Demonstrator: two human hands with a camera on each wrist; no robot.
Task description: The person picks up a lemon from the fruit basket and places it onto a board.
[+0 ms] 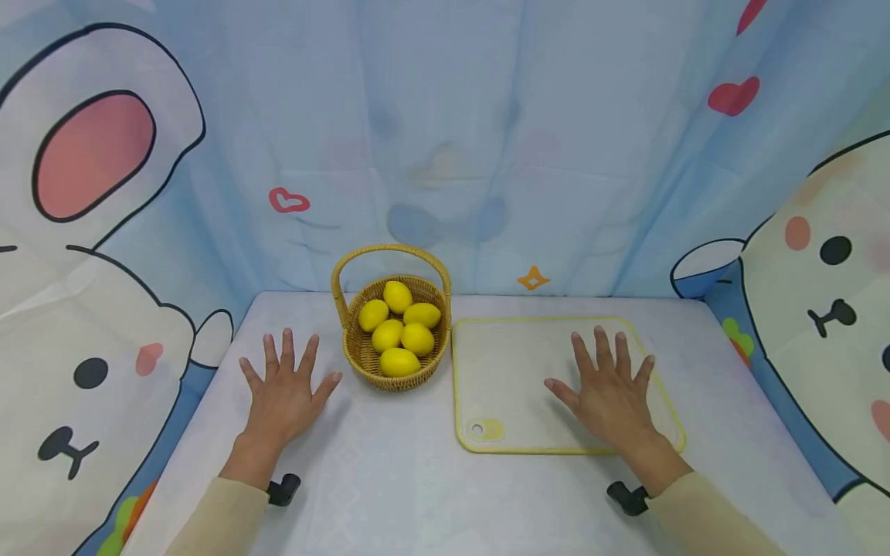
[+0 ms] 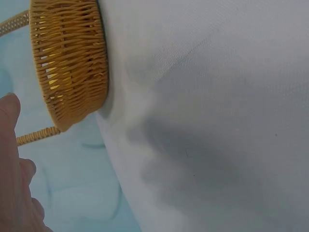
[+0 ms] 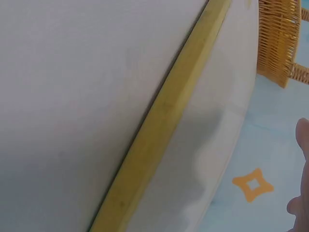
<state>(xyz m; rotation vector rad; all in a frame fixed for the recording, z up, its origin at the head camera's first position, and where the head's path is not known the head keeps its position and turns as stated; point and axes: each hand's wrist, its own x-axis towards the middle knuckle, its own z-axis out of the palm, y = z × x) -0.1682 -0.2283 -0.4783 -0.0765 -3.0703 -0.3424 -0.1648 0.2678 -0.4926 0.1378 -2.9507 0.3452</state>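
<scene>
My left hand (image 1: pixel 281 401) is spread with straight fingers over the white tabletop, left of a wicker basket (image 1: pixel 353 357), and holds nothing. Several yellow lemons (image 1: pixel 399 362) lie inside the basket, whose arched handle stands up. Above the right part of a white cutting board (image 1: pixel 514 378) with a yellow-green rim, my right hand (image 1: pixel 615 398) is spread too, its fingers straight and nothing in them. In the left wrist view the basket's woven side (image 2: pixel 72 63) shows beyond the thumb. The board's rim (image 3: pixel 159 121) crosses the right wrist view.
The table (image 1: pixel 389 479) wears a pale cloth. A light blue curtain (image 1: pixel 445 154) with cartoon figures hangs behind it and along both sides. The basket stands near the table's back edge, close to the board's left side.
</scene>
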